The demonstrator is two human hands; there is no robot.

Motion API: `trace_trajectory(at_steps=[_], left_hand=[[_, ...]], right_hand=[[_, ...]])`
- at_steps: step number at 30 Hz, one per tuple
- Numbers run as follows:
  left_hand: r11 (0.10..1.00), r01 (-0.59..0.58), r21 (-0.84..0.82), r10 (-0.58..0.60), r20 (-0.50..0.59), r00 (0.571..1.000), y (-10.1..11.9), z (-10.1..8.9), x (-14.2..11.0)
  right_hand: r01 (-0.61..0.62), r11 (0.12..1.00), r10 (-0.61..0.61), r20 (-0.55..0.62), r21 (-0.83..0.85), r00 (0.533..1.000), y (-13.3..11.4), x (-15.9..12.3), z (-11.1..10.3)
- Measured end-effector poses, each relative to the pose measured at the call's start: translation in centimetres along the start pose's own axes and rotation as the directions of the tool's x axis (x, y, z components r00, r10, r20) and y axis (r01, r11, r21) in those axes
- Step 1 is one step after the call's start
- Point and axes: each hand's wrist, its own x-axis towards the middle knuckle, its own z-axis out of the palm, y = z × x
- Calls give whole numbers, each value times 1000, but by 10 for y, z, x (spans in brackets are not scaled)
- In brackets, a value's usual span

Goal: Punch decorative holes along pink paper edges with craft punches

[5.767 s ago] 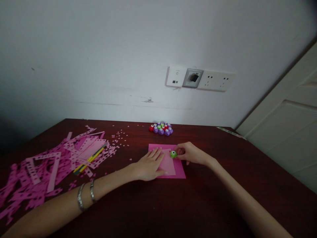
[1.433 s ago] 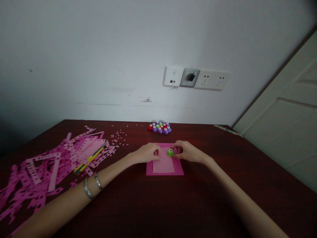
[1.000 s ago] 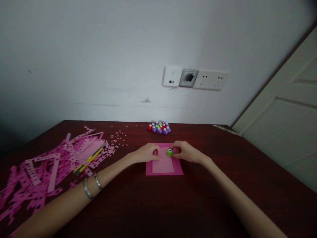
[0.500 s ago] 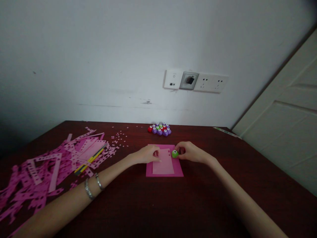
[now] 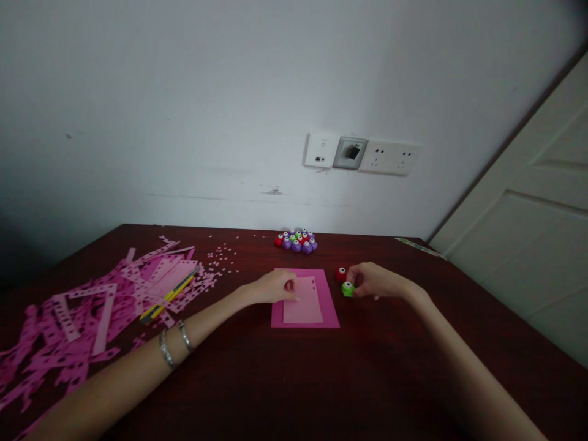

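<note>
A light pink paper sheet (image 5: 305,306) lies on a larger, darker pink sheet (image 5: 331,312), with small punched holes near its top right corner. My left hand (image 5: 273,286) rests over the left side of both sheets, fingers curled and the thumb at the light sheet. Right of the paper, a green paper punch (image 5: 348,290) with a white top is gripped at its right side by my right hand (image 5: 374,280). It stands at table level, just in front of a red paper punch (image 5: 340,274).
Several purple, red and green punches (image 5: 296,244) cluster near the wall. Punched pink paper scraps (image 5: 92,306) spread over the left of the table, with a yellow utility knife (image 5: 169,296) on them. A thin ruler-like strip (image 5: 420,247) lies at the back right. Wall sockets (image 5: 390,157) sit above.
My right hand has carried the green punch rightward off the paper, to beside the red punch, which now shows. My left hand has stayed on the paper.
</note>
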Motion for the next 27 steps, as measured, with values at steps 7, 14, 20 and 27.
trace_trajectory(at_steps=[7,14,20,27], left_hand=[[1000,-13,-3,13,-10,1000,-1,1,1],[1000,-12,10,12,-16,1000,-1,2,1],[999,-41,6,42,-186,982,11,-13,-2],[994,108,20,-88,-443,892,-27,-53,5]], right_hand=[[-53,998,53,22,-15,998,16,4,-1],[113,989,-128,-167,-100,978,-5,-6,-9],[156,988,-156,-139,-12,978,-41,-14,-1],[114,993,-114,16,34,993,-45,-9,17]])
